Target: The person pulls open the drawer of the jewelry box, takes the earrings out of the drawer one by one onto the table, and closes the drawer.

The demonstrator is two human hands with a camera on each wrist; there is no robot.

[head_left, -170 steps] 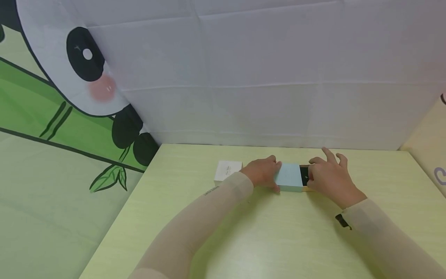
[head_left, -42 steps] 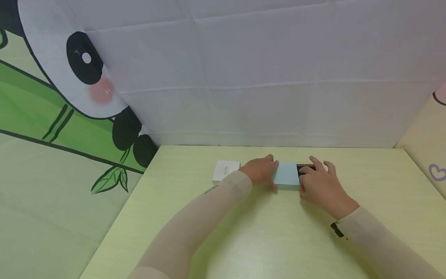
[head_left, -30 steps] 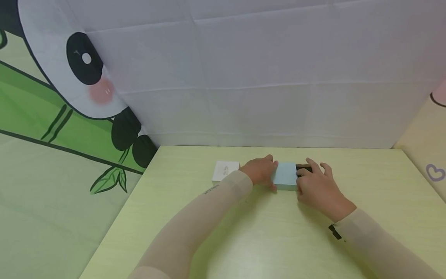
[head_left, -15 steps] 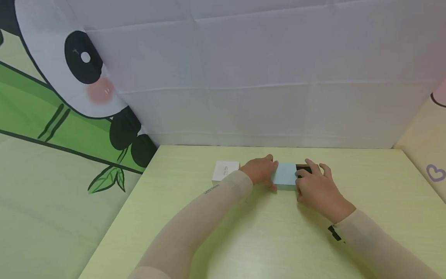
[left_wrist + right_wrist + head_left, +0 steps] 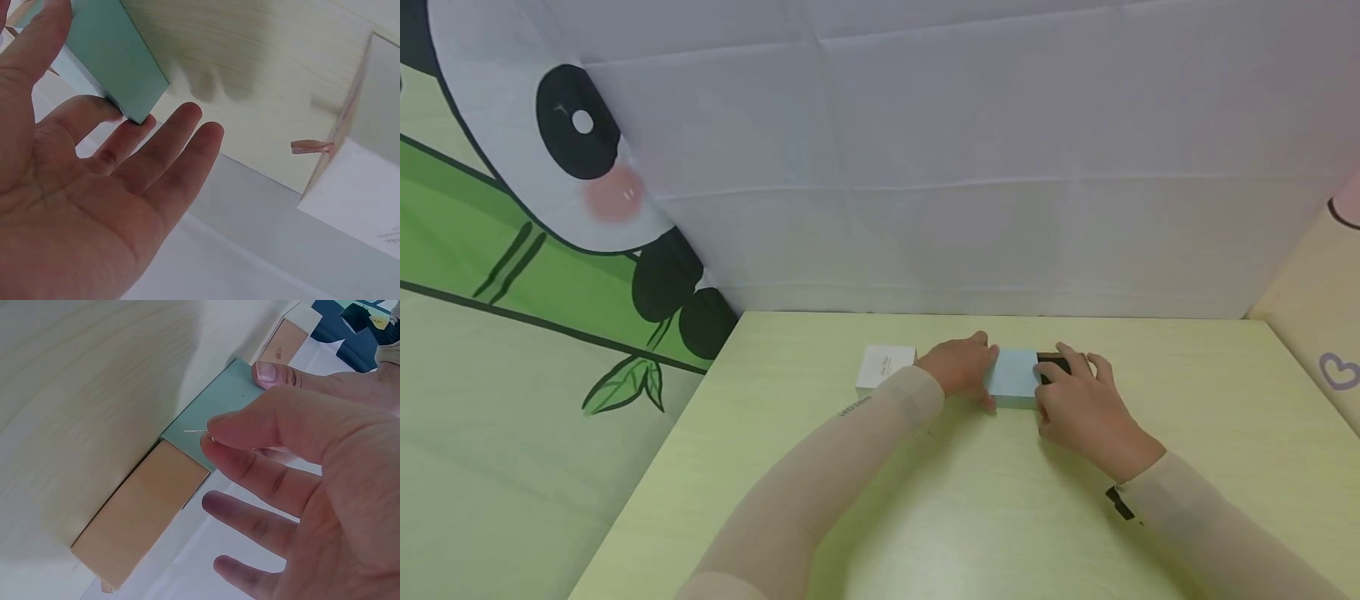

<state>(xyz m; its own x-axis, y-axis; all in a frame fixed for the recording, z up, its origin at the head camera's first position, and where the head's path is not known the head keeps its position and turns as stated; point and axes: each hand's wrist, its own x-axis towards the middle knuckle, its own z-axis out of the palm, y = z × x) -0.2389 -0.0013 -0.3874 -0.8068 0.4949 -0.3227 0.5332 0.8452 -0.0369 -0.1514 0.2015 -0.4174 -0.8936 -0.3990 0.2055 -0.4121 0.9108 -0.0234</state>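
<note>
Around the left end of a light blue sliding gift box [image 5: 1013, 373], my left hand [image 5: 958, 367] grips with its thumb on the near side and fingers at the far side. In the left wrist view the other fingers of that hand spread loosely. A brown inner tray [image 5: 140, 512] with a dark inside sticks out of the box's right end. Over this tray is my right hand [image 5: 1090, 412]. In the right wrist view its thumb and index finger pinch a thin shiny wire-like piece [image 5: 195, 431], mostly hidden by the fingertips. The remaining fingers stand apart.
A white box [image 5: 886, 365] with small print lies left of the blue one. The left wrist view shows a small ribbon tab [image 5: 311, 147] on its side. Behind the pale wooden table [image 5: 1000, 500] hangs a white cloth [image 5: 955, 167] with a cartoon panda print.
Compared with several seconds ago, my right hand has moved left, up close to the blue box's sleeve. Over the last second both hands stay nearly still. The left hand keeps its grip.
</note>
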